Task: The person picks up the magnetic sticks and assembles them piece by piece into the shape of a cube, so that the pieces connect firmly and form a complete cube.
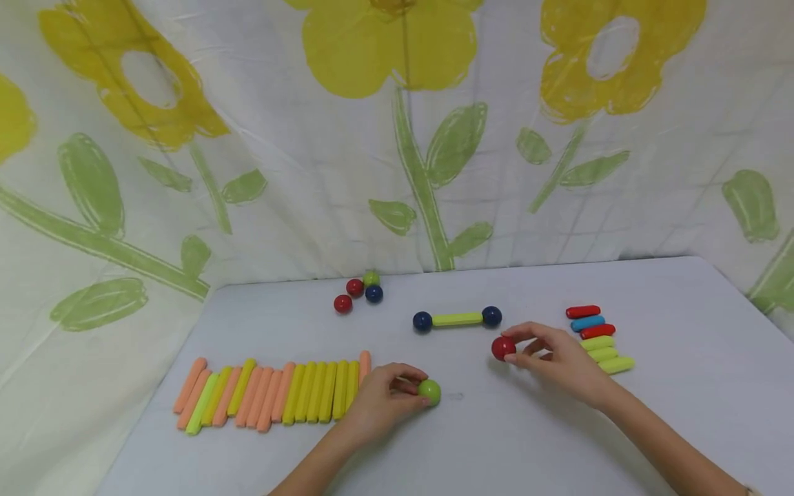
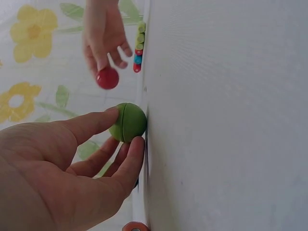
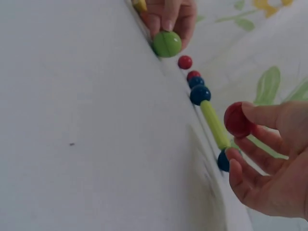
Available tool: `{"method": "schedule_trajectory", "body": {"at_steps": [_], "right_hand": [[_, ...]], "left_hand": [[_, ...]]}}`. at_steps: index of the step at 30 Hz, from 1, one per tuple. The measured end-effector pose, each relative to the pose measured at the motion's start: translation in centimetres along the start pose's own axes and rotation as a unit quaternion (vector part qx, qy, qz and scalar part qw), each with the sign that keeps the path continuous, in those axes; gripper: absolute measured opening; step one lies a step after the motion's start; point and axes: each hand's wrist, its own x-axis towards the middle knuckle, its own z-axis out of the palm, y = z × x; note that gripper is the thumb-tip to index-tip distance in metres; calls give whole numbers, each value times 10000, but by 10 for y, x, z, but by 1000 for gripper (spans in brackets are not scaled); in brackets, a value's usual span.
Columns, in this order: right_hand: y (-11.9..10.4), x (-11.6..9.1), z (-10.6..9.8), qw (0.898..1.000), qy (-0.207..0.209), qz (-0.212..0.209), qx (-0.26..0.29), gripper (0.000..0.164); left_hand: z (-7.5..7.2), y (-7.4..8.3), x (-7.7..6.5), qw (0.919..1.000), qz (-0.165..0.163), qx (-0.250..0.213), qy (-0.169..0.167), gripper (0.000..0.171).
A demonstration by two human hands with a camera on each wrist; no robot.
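My left hand (image 1: 383,399) pinches a green ball (image 1: 429,392) between thumb and fingers, low at the table surface. In the left wrist view a seam runs round this green ball (image 2: 128,122). My right hand (image 1: 558,358) holds a red ball (image 1: 503,348) by thumb and fingertips, and the right wrist view shows the red ball (image 3: 237,120) lifted off the table. Behind the two hands lies a yellow-green stick (image 1: 457,319) with a dark blue ball (image 1: 422,322) at its left end and another blue ball (image 1: 492,316) at its right end.
A row of orange and yellow sticks (image 1: 273,396) lies left of my left hand. Loose red, green and blue balls (image 1: 343,304) sit at the back edge. Short red, blue and yellow-green sticks (image 1: 598,330) lie beyond my right hand. A flowered cloth (image 1: 310,172) hangs behind the table (image 1: 496,441).
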Motion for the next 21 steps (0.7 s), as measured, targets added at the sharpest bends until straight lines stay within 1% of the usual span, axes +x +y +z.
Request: {"method": "schedule_trajectory", "body": {"at_steps": [2, 5, 9, 13, 21], "right_hand": [[5, -9, 1, 9996, -117, 184, 164, 42], [11, -18, 3, 9992, -239, 260, 200, 41], [16, -22, 5, 9992, -362, 119, 129, 38], [21, -25, 6, 9987, -475, -21, 204, 36], [29, -27, 7, 9973, -605, -221, 352, 35]], "left_hand": [[0, 0, 0, 10000, -6, -29, -9, 30], [0, 0, 0, 10000, -15, -28, -23, 30], [-1, 0, 0, 10000, 19, -15, -20, 30], [-1, -1, 1, 10000, 98, -17, 0, 30], [0, -2, 2, 9999, 133, 47, 21, 30]]}}
